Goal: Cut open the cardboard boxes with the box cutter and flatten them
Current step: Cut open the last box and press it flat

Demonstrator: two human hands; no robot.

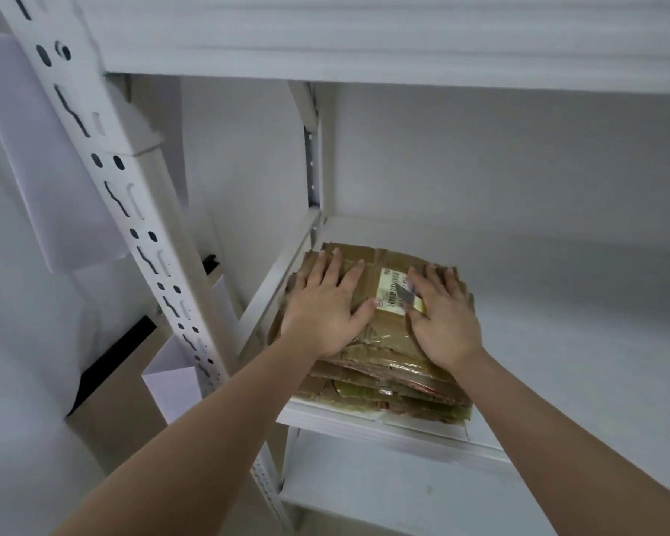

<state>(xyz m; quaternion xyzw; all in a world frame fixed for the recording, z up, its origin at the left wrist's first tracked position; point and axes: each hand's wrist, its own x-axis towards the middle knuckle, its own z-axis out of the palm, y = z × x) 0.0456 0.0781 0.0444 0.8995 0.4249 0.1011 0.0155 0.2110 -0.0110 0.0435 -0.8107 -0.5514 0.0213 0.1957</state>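
My left hand (322, 303) flat, pressing flattened cardboard stack (380, 365) under both palms. Right hand (441, 315) presses too, box cutter (409, 297) seemingly pinned beneath fingers. Stack light, stiff, tape-slick; grip side edges.

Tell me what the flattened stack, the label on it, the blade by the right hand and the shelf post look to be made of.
Flattened stack: brown corrugated cardboard, with frayed layered edges and glossy clear tape.
Label: matte pale paper, printed with a barcode.
Blade: likely steel, thin, grey and pointed, coming out of a yellow piece, probably plastic, under the right hand.
Shelf post: probably white painted metal, punched with slots.
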